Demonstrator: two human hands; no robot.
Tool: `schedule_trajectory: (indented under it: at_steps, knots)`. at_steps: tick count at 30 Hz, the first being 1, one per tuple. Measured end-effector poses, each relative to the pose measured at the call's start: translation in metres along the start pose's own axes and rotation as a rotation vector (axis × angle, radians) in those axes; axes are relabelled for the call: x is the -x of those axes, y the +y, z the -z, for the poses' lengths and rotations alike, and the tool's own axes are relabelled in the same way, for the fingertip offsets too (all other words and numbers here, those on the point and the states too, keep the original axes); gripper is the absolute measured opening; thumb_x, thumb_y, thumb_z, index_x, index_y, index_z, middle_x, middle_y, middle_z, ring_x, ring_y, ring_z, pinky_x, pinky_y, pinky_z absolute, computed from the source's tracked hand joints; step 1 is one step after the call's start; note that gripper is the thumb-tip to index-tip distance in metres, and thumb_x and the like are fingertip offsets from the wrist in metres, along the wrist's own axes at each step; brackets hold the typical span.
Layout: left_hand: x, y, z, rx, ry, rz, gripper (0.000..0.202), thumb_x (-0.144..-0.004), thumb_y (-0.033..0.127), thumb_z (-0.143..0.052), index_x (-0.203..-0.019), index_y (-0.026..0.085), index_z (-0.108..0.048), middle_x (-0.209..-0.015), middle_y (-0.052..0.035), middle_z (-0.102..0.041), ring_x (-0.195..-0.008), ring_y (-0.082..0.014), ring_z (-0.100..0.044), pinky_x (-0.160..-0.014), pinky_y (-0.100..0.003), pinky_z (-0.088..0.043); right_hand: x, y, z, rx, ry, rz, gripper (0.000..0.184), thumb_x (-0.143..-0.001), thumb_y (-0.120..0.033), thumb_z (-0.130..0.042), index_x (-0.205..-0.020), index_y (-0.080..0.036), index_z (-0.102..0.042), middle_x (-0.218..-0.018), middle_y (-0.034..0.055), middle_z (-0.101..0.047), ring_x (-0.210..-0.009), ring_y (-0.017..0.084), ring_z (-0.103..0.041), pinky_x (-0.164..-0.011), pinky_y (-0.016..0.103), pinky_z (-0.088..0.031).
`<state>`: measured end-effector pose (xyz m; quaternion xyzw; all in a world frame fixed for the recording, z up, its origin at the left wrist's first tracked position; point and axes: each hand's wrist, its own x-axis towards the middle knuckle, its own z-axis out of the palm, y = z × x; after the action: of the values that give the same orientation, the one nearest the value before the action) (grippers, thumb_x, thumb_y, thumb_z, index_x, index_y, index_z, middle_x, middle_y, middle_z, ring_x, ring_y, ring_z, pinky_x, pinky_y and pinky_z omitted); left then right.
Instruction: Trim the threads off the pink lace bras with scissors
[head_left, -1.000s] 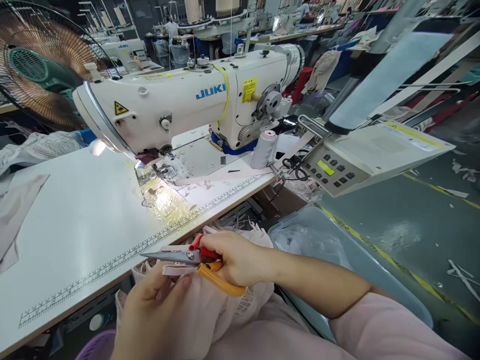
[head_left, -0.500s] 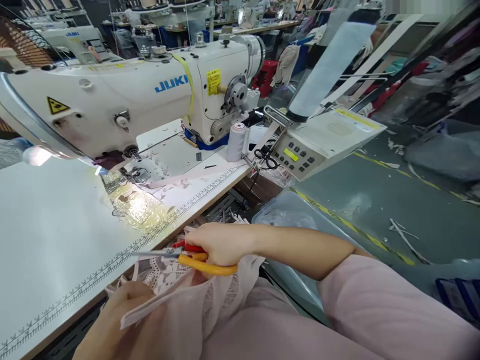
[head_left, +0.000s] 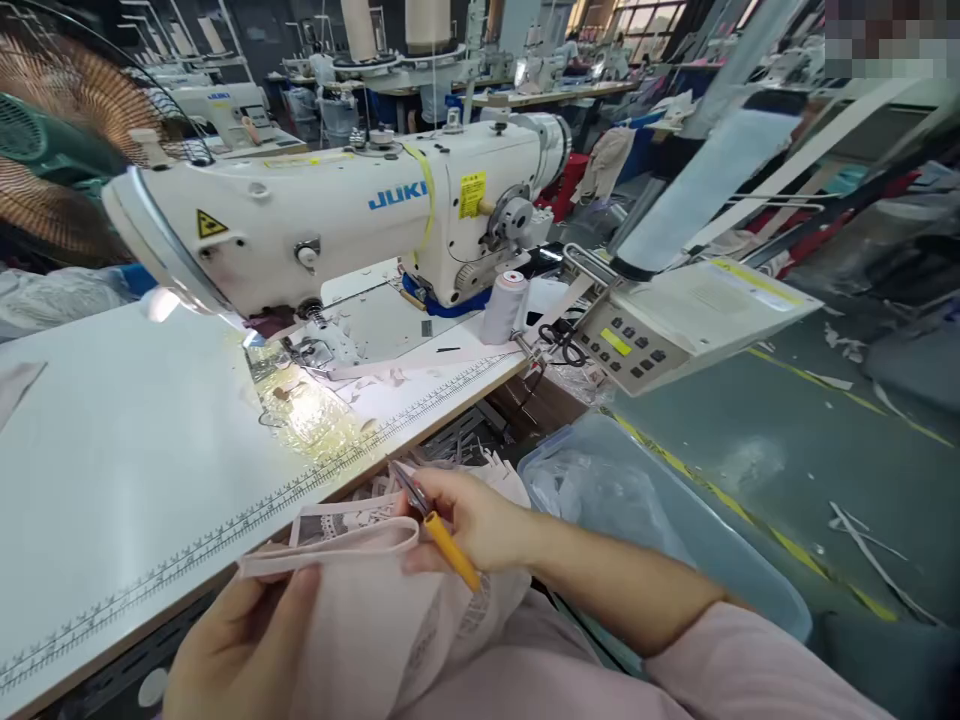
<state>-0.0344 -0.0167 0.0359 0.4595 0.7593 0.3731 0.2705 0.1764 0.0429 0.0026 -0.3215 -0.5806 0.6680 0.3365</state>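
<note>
My left hand (head_left: 240, 640) pinches the banded edge of a pale pink lace-trimmed garment (head_left: 367, 620) between thumb and fingers. The cloth hangs over my lap in front of the table edge, and its band forms a loop between my hands. In my right hand (head_left: 476, 515) is a pair of scissors (head_left: 452, 552) with an orange handle. Their metal blades point up and left, beside the lace. The fingers of that hand also lie against the cloth; whether they grip it I cannot tell.
A white sewing machine (head_left: 337, 220) stands on the white table (head_left: 150, 430), its lamp lit. A thread cone (head_left: 504, 310) and a control box (head_left: 637, 325) are at the table's right end. Below is a translucent plastic bin (head_left: 720, 560). A fan (head_left: 127, 110) is at far left.
The scissors have swung from pointing left to pointing up and left. More of the band now shows, stretched between the hands. The head view has shifted, moving the machine right in the picture.
</note>
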Motion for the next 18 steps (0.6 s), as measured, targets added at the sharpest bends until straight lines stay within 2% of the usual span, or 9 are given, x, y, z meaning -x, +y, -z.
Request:
schedule_trajectory:
  at_steps: [3,5,10,13,18]
  knots:
    - [-0.001,0.002,-0.002,0.069,-0.050,0.127,0.030,-0.064,0.048,-0.068,-0.084,0.025,-0.075,-0.085,0.0017,-0.078,-0.081,-0.0230,-0.070,-0.066,-0.025,-0.055,0.003,0.007,-0.011,-0.045,0.089,-0.014,0.043,-0.061,-0.041,-0.078,-0.075,-0.018,-0.045,-0.065,-0.0065,-0.043,-0.057,0.007,-0.037,-0.053,0.021,-0.033]
    - [0.000,0.001,-0.002,0.134,-0.077,0.122,0.032,-0.063,0.048,-0.068,-0.085,0.025,-0.075,-0.085,0.0012,-0.078,-0.080,-0.0226,-0.071,-0.066,-0.025,-0.056,0.004,0.009,-0.016,-0.071,0.126,-0.024,0.039,-0.065,-0.041,-0.075,-0.075,-0.018,-0.045,-0.064,-0.0061,-0.043,-0.057,0.007,-0.036,-0.053,0.021,-0.032]
    - [0.005,0.001,-0.005,0.206,-0.079,0.007,0.029,-0.066,0.043,-0.069,-0.085,0.021,-0.074,-0.085,-0.0013,-0.077,-0.080,-0.0222,-0.070,-0.067,-0.024,-0.055,0.005,0.013,-0.021,-0.093,0.221,-0.006,0.037,-0.064,-0.041,-0.075,-0.073,-0.018,-0.047,-0.066,-0.0043,-0.044,-0.058,0.009,-0.038,-0.055,0.023,-0.034]
    - [0.007,0.001,-0.007,0.252,-0.072,-0.040,0.024,-0.068,0.040,-0.067,-0.081,0.021,-0.073,-0.079,-0.0009,-0.076,-0.072,-0.0199,-0.068,-0.063,-0.023,-0.054,0.006,0.018,-0.023,-0.076,0.272,0.006,0.036,-0.063,-0.039,-0.077,-0.073,-0.018,-0.050,-0.067,-0.0034,-0.046,-0.059,0.010,-0.039,-0.055,0.023,-0.035]
    - [0.005,-0.003,-0.007,0.129,-0.058,-0.139,0.018,-0.069,0.038,-0.066,-0.076,0.023,-0.072,-0.074,-0.0004,-0.074,-0.070,-0.0193,-0.066,-0.062,-0.024,-0.051,0.008,0.023,-0.024,-0.055,0.301,0.037,0.033,-0.064,-0.035,-0.077,-0.072,-0.018,-0.050,-0.068,-0.0025,-0.048,-0.059,0.010,-0.041,-0.056,0.023,-0.037]
